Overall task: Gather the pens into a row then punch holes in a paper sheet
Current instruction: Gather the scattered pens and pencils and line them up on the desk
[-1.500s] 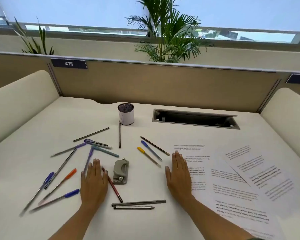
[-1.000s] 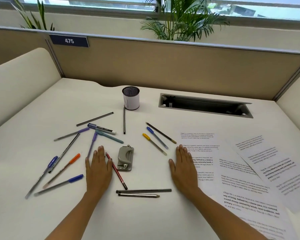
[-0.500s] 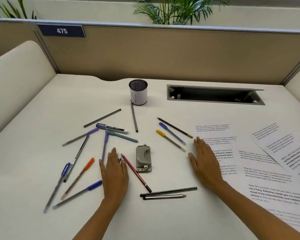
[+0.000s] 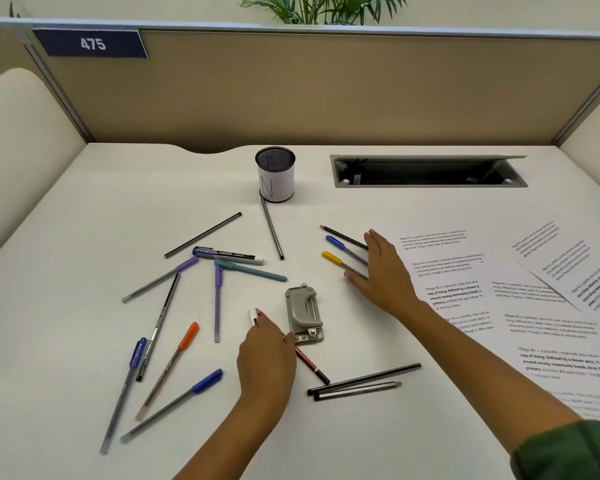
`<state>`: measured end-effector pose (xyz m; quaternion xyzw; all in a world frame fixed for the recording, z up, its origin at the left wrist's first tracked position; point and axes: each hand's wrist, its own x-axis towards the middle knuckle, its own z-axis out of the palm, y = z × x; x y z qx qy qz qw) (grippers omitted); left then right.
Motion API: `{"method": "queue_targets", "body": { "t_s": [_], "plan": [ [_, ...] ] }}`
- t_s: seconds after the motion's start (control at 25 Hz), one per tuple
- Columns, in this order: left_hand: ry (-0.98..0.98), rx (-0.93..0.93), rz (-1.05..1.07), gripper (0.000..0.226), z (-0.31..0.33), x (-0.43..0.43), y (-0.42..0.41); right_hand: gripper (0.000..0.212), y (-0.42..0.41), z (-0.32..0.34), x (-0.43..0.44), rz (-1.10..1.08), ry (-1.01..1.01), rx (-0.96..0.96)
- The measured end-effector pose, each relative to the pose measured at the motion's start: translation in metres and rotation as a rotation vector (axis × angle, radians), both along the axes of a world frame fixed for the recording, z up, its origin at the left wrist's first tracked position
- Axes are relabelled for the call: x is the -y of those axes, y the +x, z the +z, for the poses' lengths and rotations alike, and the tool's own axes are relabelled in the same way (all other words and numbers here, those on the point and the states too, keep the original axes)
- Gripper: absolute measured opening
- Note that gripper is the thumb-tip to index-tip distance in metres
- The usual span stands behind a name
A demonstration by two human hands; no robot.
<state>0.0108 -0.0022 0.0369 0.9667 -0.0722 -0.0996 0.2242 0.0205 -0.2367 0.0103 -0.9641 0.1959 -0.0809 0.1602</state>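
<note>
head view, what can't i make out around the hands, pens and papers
- Red pencil: its middle lies under the left hand; whether the fingers hold it is unclear.
- Yellow-capped pen and its two neighbours: far ends hidden under the right hand.
- Paper sheets: cut off by the right edge; small print unreadable.
- Pen cup: inside too dark.

One head-worn view looks forward and steeply down, close over the counter [image 4: 84, 209], with the partition wall [image 4: 326, 91] at 12 o'clock.
</note>
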Motion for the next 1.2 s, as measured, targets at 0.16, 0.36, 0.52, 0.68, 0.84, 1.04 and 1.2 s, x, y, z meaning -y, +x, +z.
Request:
{"method": "queue_targets", "body": {
  "t_s": [0.16,0.36,0.52,0.68,0.84,1.04,1.2],
  "plan": [
    [0.044,-0.023,-0.029,0.032,0.003,0.0,0.009,0.078,0.008,-0.004,-0.003,-0.044,0.012,-0.057],
    [0.05,-0.034,-0.056,0.029,0.001,-0.006,0.016,0.061,0.01,-0.007,-0.009,-0.08,-0.154,-0.083],
    [0.019,-0.055,-0.052,0.022,-0.002,-0.007,0.02,0.039,0.009,-0.008,-0.017,-0.117,-0.185,-0.07],
    [0.024,-0.081,-0.038,0.024,-0.004,-0.009,0.023,0.026,0.006,-0.007,-0.022,-0.161,-0.21,-0.139],
    [-0.004,-0.112,-0.029,0.031,-0.002,-0.009,0.024,0.022,0.0,-0.007,-0.028,-0.216,-0.236,-0.242],
    [-0.091,-0.143,0.01,0.037,0.008,-0.013,0.031,0.024,-0.006,0.005,-0.033,-0.267,-0.067,-0.27],
    [-0.271,-0.103,0.016,0.026,0.025,-0.017,0.04,0.008,-0.012,0.03,-0.043,-0.381,0.381,-0.124]
  ]
}}
